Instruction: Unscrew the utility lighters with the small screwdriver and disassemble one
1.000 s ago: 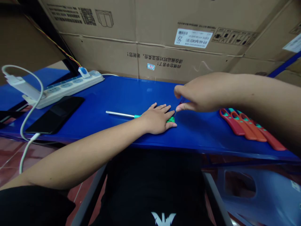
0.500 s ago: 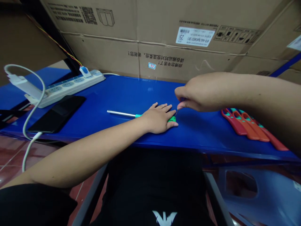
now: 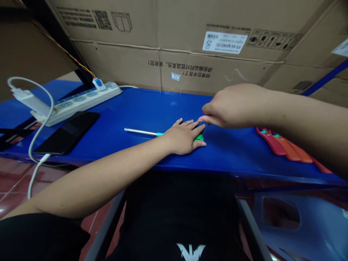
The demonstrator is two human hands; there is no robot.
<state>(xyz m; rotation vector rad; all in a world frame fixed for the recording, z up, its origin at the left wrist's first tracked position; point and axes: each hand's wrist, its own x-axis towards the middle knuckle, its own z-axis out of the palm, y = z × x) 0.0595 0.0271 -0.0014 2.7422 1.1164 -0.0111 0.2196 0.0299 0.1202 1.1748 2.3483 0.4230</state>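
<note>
A green long-necked lighter (image 3: 199, 138) lies on the blue table, its metal tube (image 3: 141, 131) pointing left. My left hand (image 3: 182, 138) rests flat across the lighter body with fingers spread, hiding most of it. Above the lighter's right end, my right hand (image 3: 221, 108) is closed around what looks like a screwdriver. Only the thin metal shaft (image 3: 205, 128) shows, slanting down to the green end; its handle is hidden in the fist.
Red and orange lighter-like handles (image 3: 292, 148) lie at the right, partly under my right forearm. On the left are a black phone (image 3: 67, 133) with a white cable and a power strip (image 3: 78, 101). A large cardboard box (image 3: 130, 54) stands along the back of the blue table (image 3: 141, 105).
My right hand has turned slightly around the shaft, its thumb shifting left. My left hand and the lighter stay in place.
</note>
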